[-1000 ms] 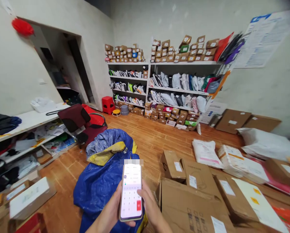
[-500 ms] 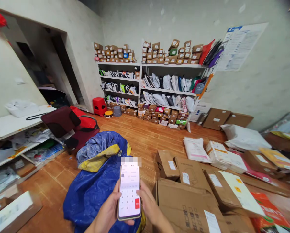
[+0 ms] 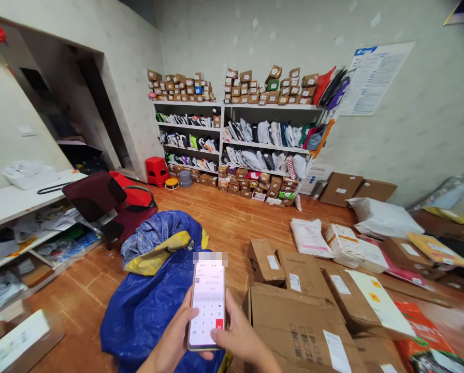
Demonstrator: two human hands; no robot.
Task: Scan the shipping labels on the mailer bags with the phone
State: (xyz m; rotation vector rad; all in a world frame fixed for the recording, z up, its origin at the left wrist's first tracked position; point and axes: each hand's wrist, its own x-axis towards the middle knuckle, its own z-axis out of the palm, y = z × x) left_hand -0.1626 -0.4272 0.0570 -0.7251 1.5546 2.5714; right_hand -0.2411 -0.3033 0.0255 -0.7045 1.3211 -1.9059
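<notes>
Phone (image 3: pixel 207 304) keypad (digits, "ABC" key) under right thumb (image 3: pixel 215 335).

Premises: a parcel sorting and pickup depot, housed in a plain room with a wooden floor (image 3: pixel 232 217).

Evidence noted:
- White shelving (image 3: pixel 255 147) against the far wall, packed with soft mailer bags (image 3: pixel 263 134) on the middle tiers and small labelled cartons (image 3: pixel 255 85) stacked along the top.
- Larger cardboard boxes (image 3: pixel 294 316) bearing shipping labels, spread over the floor at the right among white poly parcels (image 3: pixel 383 220).
- A blue bulk sack (image 3: pixel 154 295) lying slumped mid-floor.
- A printed notice sheet (image 3: pixel 374 77) fixed to the wall.
- A white counter (image 3: pixel 18 199) at the left, with papers stored beneath, and a chair (image 3: pixel 103 202) beside it.
</notes>
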